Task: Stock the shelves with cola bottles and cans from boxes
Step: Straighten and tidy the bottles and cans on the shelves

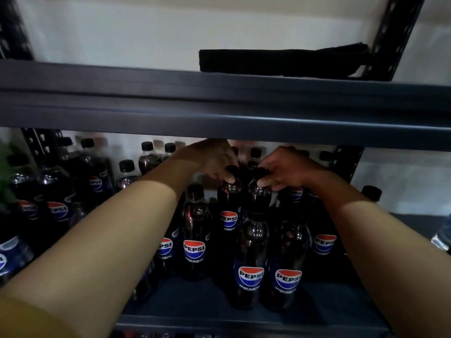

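Both my arms reach into the dark middle shelf (244,320), which is packed with black-capped cola bottles with red-white-blue labels. My left hand (214,159) grips the cap and neck of one upright cola bottle (229,211). My right hand (290,169) grips the cap of a second upright bottle (259,195) right beside the first. Both bottles stand in the middle rows. In front of them stand two more bottles (251,264) (289,262) near the shelf's front edge, and another (195,237) to their left.
The upper shelf beam (219,106) hangs low over my hands, with a flat black object (280,62) lying on it. Several bottles fill the left side (58,203). A dark upright post (346,162) bounds the right, with a clear bottle (443,236) at the far right edge.
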{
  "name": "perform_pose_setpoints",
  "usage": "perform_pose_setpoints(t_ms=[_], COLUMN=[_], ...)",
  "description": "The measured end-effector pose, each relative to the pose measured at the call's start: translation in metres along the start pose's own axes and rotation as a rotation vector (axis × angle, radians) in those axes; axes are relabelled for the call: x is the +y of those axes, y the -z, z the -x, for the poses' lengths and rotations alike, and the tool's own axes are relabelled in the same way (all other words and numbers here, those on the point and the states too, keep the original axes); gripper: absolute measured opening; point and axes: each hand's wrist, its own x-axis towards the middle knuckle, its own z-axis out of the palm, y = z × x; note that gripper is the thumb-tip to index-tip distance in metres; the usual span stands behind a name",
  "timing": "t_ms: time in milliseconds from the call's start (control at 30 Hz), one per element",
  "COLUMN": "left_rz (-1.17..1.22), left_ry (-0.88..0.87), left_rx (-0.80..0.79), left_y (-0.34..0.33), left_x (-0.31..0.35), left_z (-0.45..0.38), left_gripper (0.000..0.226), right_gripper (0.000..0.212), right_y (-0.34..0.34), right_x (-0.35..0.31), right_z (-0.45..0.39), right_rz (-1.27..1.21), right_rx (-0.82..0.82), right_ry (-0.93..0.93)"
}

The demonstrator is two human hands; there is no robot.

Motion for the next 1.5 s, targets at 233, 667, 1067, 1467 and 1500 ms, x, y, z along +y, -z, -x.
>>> perform_pose_setpoints(t_ms=[233,667,1067,1467,1500], left_rz=[-0.013,0.044,0.049,0.059,0.072], left_ry=[-0.02,0.0,-0.011,0.009,0.015], left_rx=[0.043,0.105,0.144,0.232,0.239], left_y=[-0.002,-0.005,-0.007,-0.016,-0.017], left_x=[-0.003,-0.004,-0.007,-0.016,-0.016], left_z=[0.003,0.011,0.012,0.006,0.005], left_gripper=[0.034,0.03,0.038,0.042,0.042], right_gripper=[0.026,0.035,0.042,0.039,0.04], right_y=[-0.004,-0.008,-0.012,-0.014,-0.014], right_x=[-0.001,-0.008,-0.007,-0.008,-0.008], right_z=[0.002,0.01,0.008,0.005,0.004], right_rz=[0.016,0.03,0.003,0.177,0.195], right_rx=[0.025,0.054,0.08,0.135,0.136], right_ry=[-0.007,-0.014,-0.011,0.045,0.05])
